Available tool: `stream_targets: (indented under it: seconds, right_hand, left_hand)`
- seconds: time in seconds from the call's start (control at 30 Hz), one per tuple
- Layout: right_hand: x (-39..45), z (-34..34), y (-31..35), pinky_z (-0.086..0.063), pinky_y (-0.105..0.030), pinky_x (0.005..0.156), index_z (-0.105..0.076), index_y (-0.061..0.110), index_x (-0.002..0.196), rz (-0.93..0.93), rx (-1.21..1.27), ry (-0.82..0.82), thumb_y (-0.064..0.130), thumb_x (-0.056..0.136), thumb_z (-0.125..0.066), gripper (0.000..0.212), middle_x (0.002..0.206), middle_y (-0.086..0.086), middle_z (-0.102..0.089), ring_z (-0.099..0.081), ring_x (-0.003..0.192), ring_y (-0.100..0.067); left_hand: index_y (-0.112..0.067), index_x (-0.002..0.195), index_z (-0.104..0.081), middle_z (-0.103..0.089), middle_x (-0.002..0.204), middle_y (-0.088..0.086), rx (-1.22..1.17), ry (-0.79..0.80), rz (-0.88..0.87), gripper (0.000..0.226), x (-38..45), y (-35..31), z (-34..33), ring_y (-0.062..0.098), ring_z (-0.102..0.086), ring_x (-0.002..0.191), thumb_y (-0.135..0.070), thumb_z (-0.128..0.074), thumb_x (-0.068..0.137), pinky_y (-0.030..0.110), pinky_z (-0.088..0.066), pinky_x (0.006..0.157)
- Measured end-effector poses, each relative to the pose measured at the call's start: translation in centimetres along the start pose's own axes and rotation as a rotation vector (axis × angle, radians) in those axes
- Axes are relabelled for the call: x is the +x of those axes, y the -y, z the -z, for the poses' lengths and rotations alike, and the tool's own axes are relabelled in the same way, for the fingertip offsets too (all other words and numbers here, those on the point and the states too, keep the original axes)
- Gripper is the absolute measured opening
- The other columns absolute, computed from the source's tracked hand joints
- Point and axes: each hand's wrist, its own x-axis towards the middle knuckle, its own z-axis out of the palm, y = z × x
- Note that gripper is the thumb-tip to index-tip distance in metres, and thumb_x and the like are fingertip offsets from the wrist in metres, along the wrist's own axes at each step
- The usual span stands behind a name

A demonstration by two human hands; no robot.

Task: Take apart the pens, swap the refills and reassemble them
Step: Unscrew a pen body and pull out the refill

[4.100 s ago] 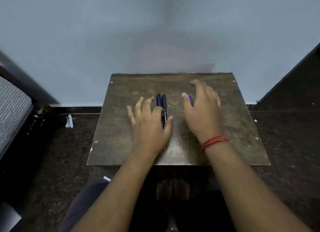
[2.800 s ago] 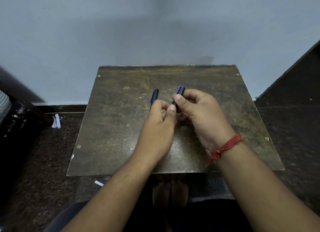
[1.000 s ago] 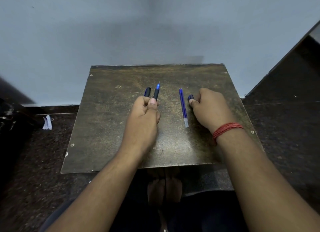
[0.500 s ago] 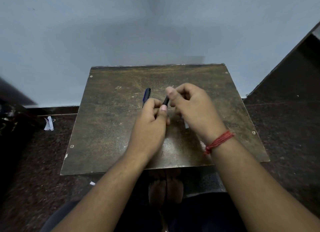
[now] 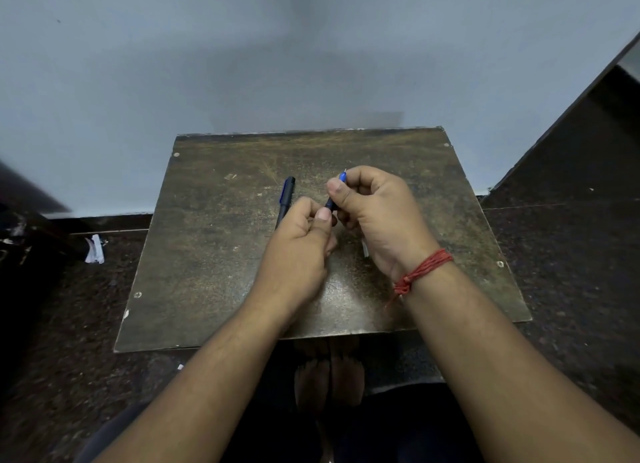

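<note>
Both hands meet over the middle of a small worn brown table. My right hand pinches the front end of a dark pen with a blue tip that points away from me. My left hand grips the rear of that same pen barrel. A second dark blue pen lies on the table just left of my left hand, its near end hidden under the fingers. The pale end of a loose refill shows below my right palm; the rest of it is hidden.
The table stands against a pale blue wall. Dark speckled floor surrounds it. A scrap of white paper lies on the floor at the left. A dark slanted panel rises at the right. Bare feet show beneath the table's near edge.
A second ago my right hand rested by a cap on the table beside the loose refill. It has moved left onto the pen in my left hand, whose blue tip now shows above its fingers.
</note>
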Motion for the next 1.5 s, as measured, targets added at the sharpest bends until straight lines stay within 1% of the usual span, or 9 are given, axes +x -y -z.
stream_targets:
  seconds: [0.23, 0.43, 0.6, 0.83, 0.93, 1.1, 1.2, 1.37, 1.5]
  right_hand:
    - [0.2, 0.7, 0.6, -0.043, -0.026, 0.055, -0.067, 0.004, 0.09, 0.048, 0.063, 0.134, 0.001, 0.095, -0.059, 0.009, 0.067, -0.011, -0.059, -0.052, 0.054, -0.018]
    - [0.2, 1.1, 0.0, -0.056, -0.035, 0.076, -0.069, 0.006, 0.105, 0.075, 0.003, 0.04, 0.021, 0.091, -0.071, 0.021, 0.094, -0.008, -0.071, -0.067, 0.081, -0.018]
    - [0.2, 0.7, -0.4, -0.054, -0.034, 0.061, -0.067, 0.007, 0.093, 0.043, 0.032, 0.017, 0.012, 0.085, -0.077, 0.014, 0.071, -0.003, -0.066, -0.063, 0.063, -0.022]
    - [0.1, 0.9, 0.0, -0.057, -0.028, 0.067, -0.064, 0.004, 0.117, -0.045, 0.224, 0.108, -0.001, 0.094, -0.059, 0.024, 0.098, -0.014, -0.076, -0.073, 0.089, -0.024]
    - [0.0, 0.6, 0.0, -0.057, -0.029, 0.067, -0.062, 0.006, 0.116, -0.051, 0.144, 0.057, 0.012, 0.096, -0.063, 0.02, 0.097, -0.009, -0.075, -0.071, 0.079, -0.018]
    - [0.1, 0.5, -0.3, -0.054, -0.028, 0.057, -0.063, 0.006, 0.094, 0.039, -0.026, -0.035, 0.012, 0.088, -0.074, 0.014, 0.064, 0.003, -0.063, -0.061, 0.055, -0.014]
    - [0.1, 0.5, -0.2, -0.055, -0.031, 0.06, -0.067, 0.005, 0.097, 0.021, 0.014, -0.016, 0.007, 0.091, -0.069, 0.007, 0.072, -0.003, -0.068, -0.063, 0.057, -0.017]
    - [-0.1, 0.5, 0.2, -0.056, -0.029, 0.063, -0.066, 0.007, 0.111, -0.019, 0.103, 0.0, 0.007, 0.096, -0.059, 0.016, 0.098, -0.01, -0.076, -0.068, 0.074, -0.024]
    - [-0.1, 0.4, 0.0, -0.055, -0.027, 0.058, -0.063, 0.004, 0.1, 0.014, 0.004, -0.038, 0.014, 0.089, -0.073, 0.018, 0.078, -0.003, -0.063, -0.063, 0.062, -0.013]
  left_hand:
    - [-0.013, 0.089, -0.056, -0.041, 0.053, -0.011, -0.292, 0.129, 0.056, 0.033, -0.2, -0.8, 0.4, 0.001, -0.028, 0.042, -0.028, -0.037, 0.112, 0.015, -0.025, 0.038]
    - [-0.015, 0.091, -0.058, -0.042, 0.053, -0.011, -0.207, 0.045, 0.051, 0.033, -0.3, -0.7, 0.3, 0.002, -0.03, 0.041, -0.03, -0.038, 0.112, 0.018, -0.026, 0.038]
    - [-0.011, 0.093, -0.055, -0.042, 0.052, -0.012, -0.172, 0.033, 0.068, 0.031, -0.4, -0.6, -0.3, 0.002, -0.028, 0.04, -0.028, -0.037, 0.112, 0.019, -0.023, 0.038]
    - [-0.014, 0.091, -0.057, -0.042, 0.052, -0.01, -0.205, 0.024, 0.064, 0.032, -0.2, -0.1, -0.3, 0.002, -0.028, 0.04, -0.03, -0.038, 0.111, 0.018, -0.024, 0.037]
    - [-0.014, 0.094, -0.058, -0.043, 0.053, -0.009, -0.2, 0.041, 0.051, 0.032, -0.1, 0.2, -0.2, 0.003, -0.028, 0.039, -0.033, -0.038, 0.111, 0.017, -0.024, 0.037]
    - [-0.011, 0.098, -0.058, -0.043, 0.053, -0.009, -0.213, 0.048, 0.06, 0.032, -0.1, 0.3, -0.2, 0.002, -0.027, 0.039, -0.033, -0.038, 0.111, 0.016, -0.023, 0.036]
    - [-0.013, 0.095, -0.058, -0.043, 0.053, -0.009, -0.243, 0.035, 0.077, 0.031, -0.1, 0.2, -0.2, 0.002, -0.027, 0.039, -0.03, -0.037, 0.112, 0.016, -0.022, 0.037]
    - [-0.007, 0.099, -0.059, -0.043, 0.054, -0.008, -0.265, 0.016, 0.094, 0.03, -0.1, 0.0, -0.2, 0.003, -0.027, 0.039, -0.024, -0.037, 0.111, 0.016, -0.022, 0.037]
    - [0.008, 0.108, -0.053, -0.043, 0.054, -0.007, -0.243, 0.01, 0.098, 0.034, -0.1, 0.1, -0.2, 0.004, -0.027, 0.039, -0.023, -0.037, 0.111, 0.016, -0.023, 0.037]
